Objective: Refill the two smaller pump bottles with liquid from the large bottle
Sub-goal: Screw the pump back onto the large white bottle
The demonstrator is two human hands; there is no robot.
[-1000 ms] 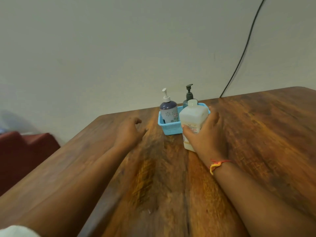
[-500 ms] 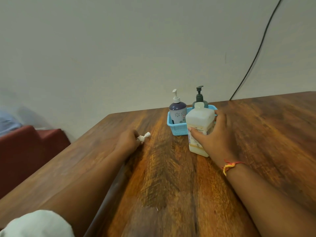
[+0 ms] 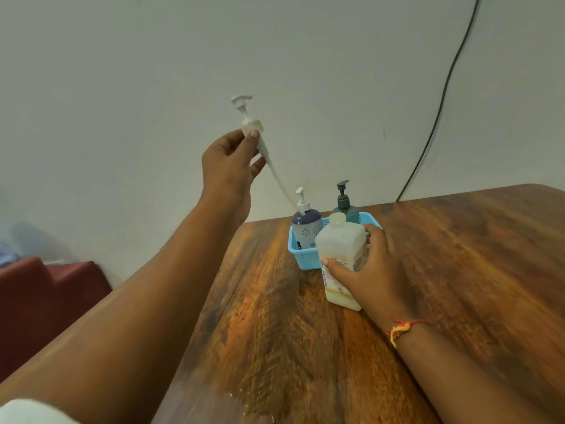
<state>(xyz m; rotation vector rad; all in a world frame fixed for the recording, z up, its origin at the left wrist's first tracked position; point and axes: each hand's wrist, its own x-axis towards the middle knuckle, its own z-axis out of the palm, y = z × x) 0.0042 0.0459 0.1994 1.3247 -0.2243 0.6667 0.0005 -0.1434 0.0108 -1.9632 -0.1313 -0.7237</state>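
left hand [image 3: 227, 166] grip pinches pump head [image 3: 250, 125] aloft, tube slanting down-right. right hand [image 3: 371, 270] grip wraps open large bottle [image 3: 339, 249], upright on tabletop [image 3: 458, 270], just before basket [image 3: 301, 255]; right hand nearer.

A plain wall [image 3: 153, 71] in a pale grey-white colour fills the upper part of the view. A thin black cable [image 3: 440, 102] runs down it on the right side until the far edge of the surface [image 3: 275, 347], which is dark brown wood with strong orange grain. At the lower left, beside the surface, stands some dark red furniture [image 3: 46, 301]. The light is soft and even.
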